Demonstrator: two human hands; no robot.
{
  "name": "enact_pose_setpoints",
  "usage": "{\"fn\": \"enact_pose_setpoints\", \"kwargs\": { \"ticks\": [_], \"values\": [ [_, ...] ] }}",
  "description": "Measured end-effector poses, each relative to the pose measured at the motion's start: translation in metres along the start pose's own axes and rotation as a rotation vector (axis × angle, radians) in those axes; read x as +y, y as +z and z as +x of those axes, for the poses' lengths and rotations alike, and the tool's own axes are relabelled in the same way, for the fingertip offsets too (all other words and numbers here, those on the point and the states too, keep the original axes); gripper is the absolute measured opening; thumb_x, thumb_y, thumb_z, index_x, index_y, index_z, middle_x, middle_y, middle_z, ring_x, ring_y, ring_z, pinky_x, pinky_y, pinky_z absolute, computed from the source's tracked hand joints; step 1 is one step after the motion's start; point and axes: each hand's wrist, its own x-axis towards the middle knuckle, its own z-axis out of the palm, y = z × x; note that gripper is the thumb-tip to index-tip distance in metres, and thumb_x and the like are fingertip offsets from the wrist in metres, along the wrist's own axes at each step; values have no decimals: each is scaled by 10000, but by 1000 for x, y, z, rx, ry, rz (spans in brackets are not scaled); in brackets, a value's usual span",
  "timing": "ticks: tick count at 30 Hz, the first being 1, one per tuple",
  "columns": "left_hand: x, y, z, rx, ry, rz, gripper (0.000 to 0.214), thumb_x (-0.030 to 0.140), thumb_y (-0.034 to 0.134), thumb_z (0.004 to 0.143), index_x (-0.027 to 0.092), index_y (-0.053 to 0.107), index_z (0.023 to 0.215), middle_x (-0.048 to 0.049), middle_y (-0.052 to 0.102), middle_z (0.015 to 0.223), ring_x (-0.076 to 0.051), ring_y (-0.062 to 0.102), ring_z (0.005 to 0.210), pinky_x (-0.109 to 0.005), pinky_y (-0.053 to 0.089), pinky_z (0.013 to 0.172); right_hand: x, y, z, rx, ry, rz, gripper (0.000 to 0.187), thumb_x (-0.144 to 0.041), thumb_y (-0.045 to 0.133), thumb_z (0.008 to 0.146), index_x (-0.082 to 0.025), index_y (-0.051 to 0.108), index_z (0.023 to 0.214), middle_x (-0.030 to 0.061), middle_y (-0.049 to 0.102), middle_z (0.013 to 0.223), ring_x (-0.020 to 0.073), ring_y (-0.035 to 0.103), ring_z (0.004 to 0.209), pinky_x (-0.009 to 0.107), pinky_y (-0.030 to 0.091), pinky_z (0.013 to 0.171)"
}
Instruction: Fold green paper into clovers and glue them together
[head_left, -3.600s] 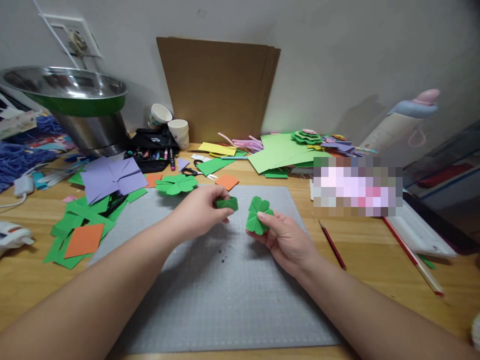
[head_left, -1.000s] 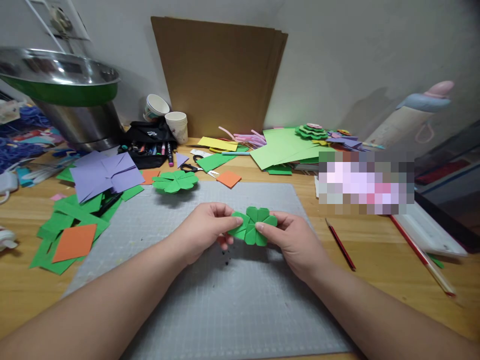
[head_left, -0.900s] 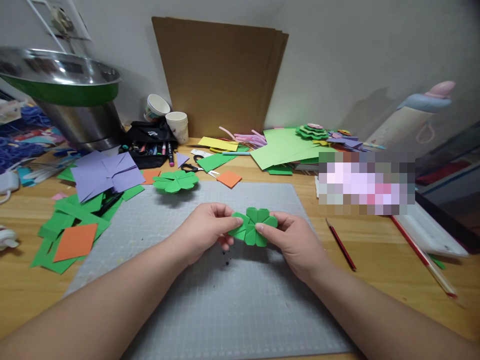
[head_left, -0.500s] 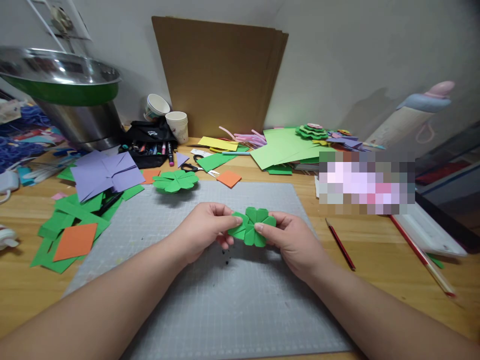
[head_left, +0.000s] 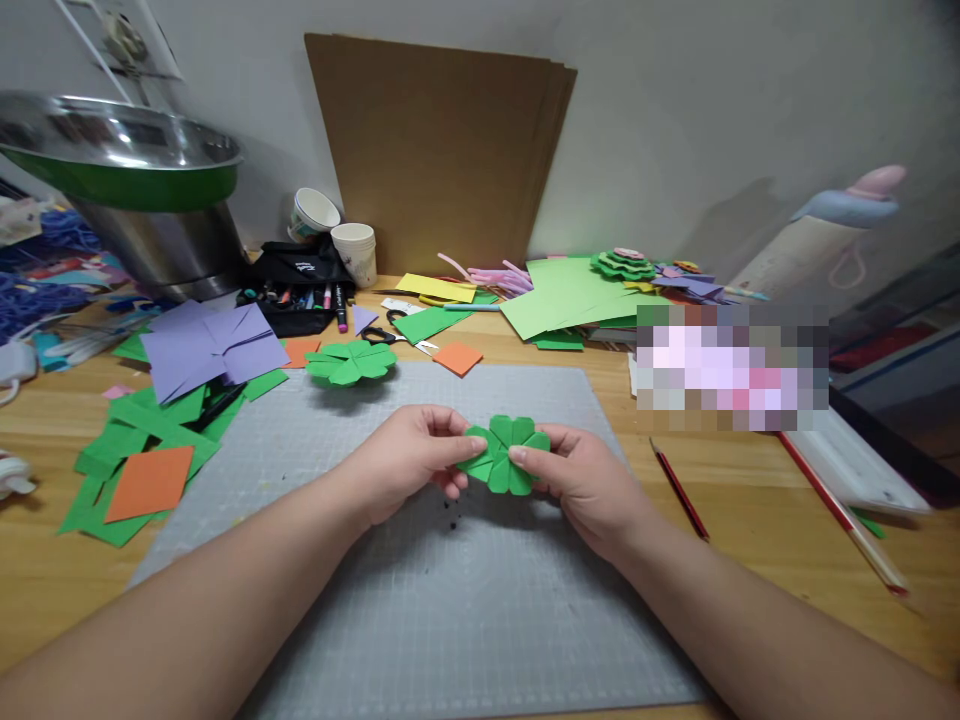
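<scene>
Both hands meet over the grey cutting mat. My left hand pinches a small folded green paper piece at its left end. That piece is pushed up against a green paper clover, which my right hand grips with the thumb on top. The two green pieces overlap between my fingers, a little above the mat. A second, larger green paper clover lies flat at the mat's far left edge.
Green and orange paper scraps and purple sheets lie to the left. A marker pouch, two cups, scissors and a steel bowl stand behind. Cardboard leans on the wall. Red pencils lie right.
Earlier the hands were apart, each holding its own green piece. They came together and the small piece now overlaps the clover. In the last second the hands barely shifted.
</scene>
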Motion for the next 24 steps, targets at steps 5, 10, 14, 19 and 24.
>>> {"fn": "enact_pose_setpoints", "kwargs": {
  "ticks": [5,10,14,19,24],
  "values": [
    [0,2,0,51,53,37,242,284,757,642,139,578,713,18,604,563,-78,545,459,-193,476,441,0,0,1,-11,16,55,216,-352,764,672,-160,688,737,-1,629,653,115,516,590,247,376,574],
    [0,3,1,67,83,42,247,298,757,654,141,588,742,16,614,589,-78,550,464,-207,482,462,0,1,1,4,24,81,223,-359,772,657,-165,708,748,13,661,678,123,538,588,257,400,578],
    [0,4,-1,22,93,18,252,256,764,650,138,607,807,8,633,698,-80,584,544,-229,518,555,-1,2,1,52,16,108,237,-352,797,616,-160,703,717,9,651,648,122,529,577,256,399,567],
    [2,2,-2,-39,98,41,238,246,757,652,154,602,808,30,598,661,-71,535,523,-211,478,519,-1,3,0,57,6,111,232,-344,790,628,-154,703,730,10,653,661,116,526,583,251,391,565],
    [2,-1,0,6,126,108,216,265,733,671,155,592,792,51,534,598,-59,457,464,-196,408,451,-1,3,-1,60,13,105,227,-350,785,625,-158,696,708,5,647,638,116,526,570,259,392,573]
  ]
}}
